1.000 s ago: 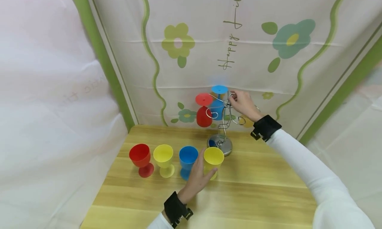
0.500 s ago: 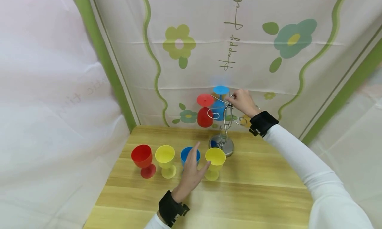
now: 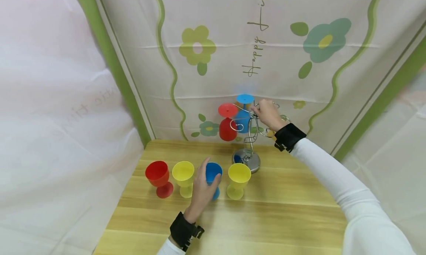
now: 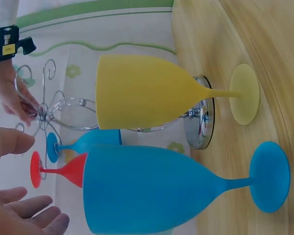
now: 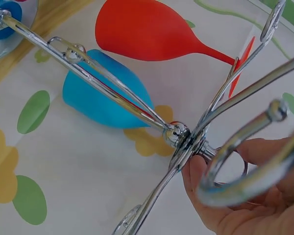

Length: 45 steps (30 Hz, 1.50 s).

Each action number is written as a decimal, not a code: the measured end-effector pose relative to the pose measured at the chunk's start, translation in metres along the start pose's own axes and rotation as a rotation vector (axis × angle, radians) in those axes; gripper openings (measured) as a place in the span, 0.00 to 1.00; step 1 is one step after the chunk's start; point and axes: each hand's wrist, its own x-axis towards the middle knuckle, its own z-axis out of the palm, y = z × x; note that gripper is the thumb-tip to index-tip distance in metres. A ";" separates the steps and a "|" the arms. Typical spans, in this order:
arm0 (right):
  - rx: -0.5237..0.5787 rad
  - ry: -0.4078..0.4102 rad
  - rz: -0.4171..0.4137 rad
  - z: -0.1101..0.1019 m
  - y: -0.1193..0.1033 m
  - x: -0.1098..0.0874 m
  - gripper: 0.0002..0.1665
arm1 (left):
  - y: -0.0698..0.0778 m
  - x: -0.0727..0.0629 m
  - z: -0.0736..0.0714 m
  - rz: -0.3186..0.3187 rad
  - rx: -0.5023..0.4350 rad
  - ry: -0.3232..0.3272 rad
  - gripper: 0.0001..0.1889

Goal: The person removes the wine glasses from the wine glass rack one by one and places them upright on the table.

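My left hand (image 3: 201,188) is beside an upright blue goblet (image 3: 214,170), thumb and fingers spread to either side of its bowl. In the left wrist view that hand's fingers (image 4: 32,208) are apart from the cup. A yellow goblet (image 3: 239,173) stands just to its right. Behind them is a chrome goblet rack (image 3: 254,162) with curled arms and a round base. My right hand (image 3: 269,112) pinches the rack's top by the ring (image 5: 246,169). Upside down on the rack's left arms hang a red goblet (image 3: 227,131) and another blue goblet (image 3: 244,98).
To the left on the wooden table (image 3: 266,221) stand another red goblet (image 3: 157,173) and another yellow goblet (image 3: 183,170). A printed cloth (image 3: 226,18) with flowers hangs right behind the rack, and white cloth walls (image 3: 66,136) flank both sides.
My left hand has moved left, away from the right-hand yellow goblet and over to the standing blue one. My right hand stays at the rack's top, shifting only slightly.
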 end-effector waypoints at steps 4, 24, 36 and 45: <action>-0.011 0.003 -0.009 0.001 0.000 0.001 0.30 | -0.003 0.001 -0.003 0.000 -0.003 0.048 0.31; 0.011 -0.094 0.046 -0.004 0.000 0.007 0.25 | -0.007 -0.003 -0.004 -0.032 0.000 0.042 0.31; 0.048 -0.124 0.068 -0.005 0.005 0.006 0.10 | -0.004 -0.008 -0.006 -0.069 -0.005 0.009 0.32; 0.034 -0.137 0.061 -0.006 0.005 0.007 0.29 | -0.006 -0.013 -0.007 -0.069 0.009 0.003 0.32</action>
